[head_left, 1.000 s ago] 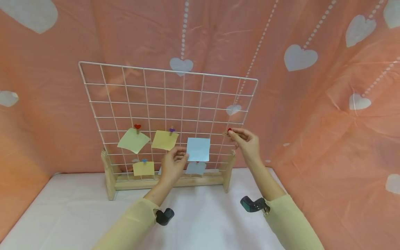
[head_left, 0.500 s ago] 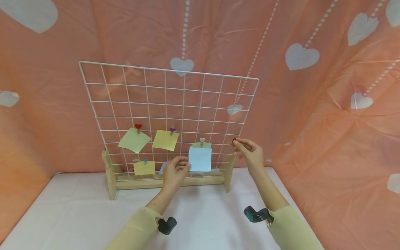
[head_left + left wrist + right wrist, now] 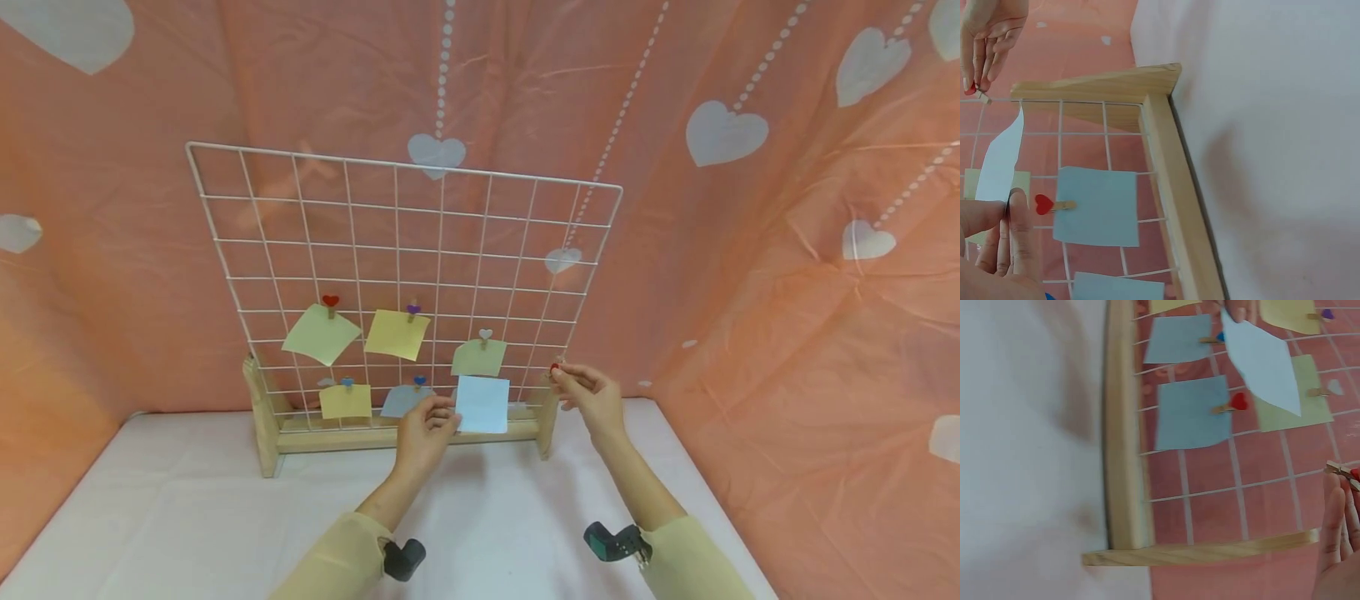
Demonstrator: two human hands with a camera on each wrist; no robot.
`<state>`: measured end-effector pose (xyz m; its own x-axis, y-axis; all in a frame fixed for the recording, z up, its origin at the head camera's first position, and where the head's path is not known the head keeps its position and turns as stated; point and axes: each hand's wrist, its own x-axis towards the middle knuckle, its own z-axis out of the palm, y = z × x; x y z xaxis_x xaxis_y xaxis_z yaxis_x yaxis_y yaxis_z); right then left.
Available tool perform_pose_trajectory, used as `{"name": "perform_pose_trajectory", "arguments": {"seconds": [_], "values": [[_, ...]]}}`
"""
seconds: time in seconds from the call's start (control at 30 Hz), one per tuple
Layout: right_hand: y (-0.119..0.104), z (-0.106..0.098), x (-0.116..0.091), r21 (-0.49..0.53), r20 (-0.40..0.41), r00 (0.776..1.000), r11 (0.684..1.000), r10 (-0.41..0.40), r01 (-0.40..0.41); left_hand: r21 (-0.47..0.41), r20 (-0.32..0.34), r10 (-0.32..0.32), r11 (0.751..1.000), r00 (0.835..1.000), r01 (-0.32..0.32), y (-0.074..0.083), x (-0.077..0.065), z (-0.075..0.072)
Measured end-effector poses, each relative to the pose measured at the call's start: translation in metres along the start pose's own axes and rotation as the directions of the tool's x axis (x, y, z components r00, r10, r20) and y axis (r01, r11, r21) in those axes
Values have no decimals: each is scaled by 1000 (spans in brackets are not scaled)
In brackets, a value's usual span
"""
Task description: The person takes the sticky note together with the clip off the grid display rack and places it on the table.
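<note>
My left hand (image 3: 425,429) pinches a light blue sticky note (image 3: 482,405) by its left edge, in front of the lower part of a white wire grid (image 3: 442,217). In the left wrist view the note (image 3: 1000,162) stands apart from the grid, thumb on one face and fingers on the other. Near the grid's right side, my right hand (image 3: 597,404) pinches a small wooden clothespin (image 3: 1339,469) with a red heart. Behind the held note hangs a blue note (image 3: 1097,206) with a red-heart clothespin (image 3: 1054,204); a green note (image 3: 478,357) with a white heart is above it.
A wooden stand (image 3: 337,440) holds the grid upright on a white-covered table (image 3: 187,500). On the grid's left hang a green note (image 3: 321,335) and yellow notes (image 3: 397,335), each clipped. A pink curtain (image 3: 750,292) with white hearts surrounds the table.
My left hand has lowered the blue note, uncovering the green note with the white heart. The right hand has also come down along the grid's right side, still holding the clothespin.
</note>
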<state>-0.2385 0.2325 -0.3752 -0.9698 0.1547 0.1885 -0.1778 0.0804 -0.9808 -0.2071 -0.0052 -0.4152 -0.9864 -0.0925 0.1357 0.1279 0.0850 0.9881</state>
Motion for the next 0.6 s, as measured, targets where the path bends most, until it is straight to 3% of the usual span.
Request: {"name": "perform_pose_trajectory", "arguments": {"seconds": [0.37,0.6], "values": [[26,0,-13,-54,-6,999,997,54,-54,11,-15,-22,1000,1000,22,-12,-5,3],[36,1,-18,-73,-6,995,992,104,-105,13,-38,-78,997,996,78,-21,-5,3]]}}
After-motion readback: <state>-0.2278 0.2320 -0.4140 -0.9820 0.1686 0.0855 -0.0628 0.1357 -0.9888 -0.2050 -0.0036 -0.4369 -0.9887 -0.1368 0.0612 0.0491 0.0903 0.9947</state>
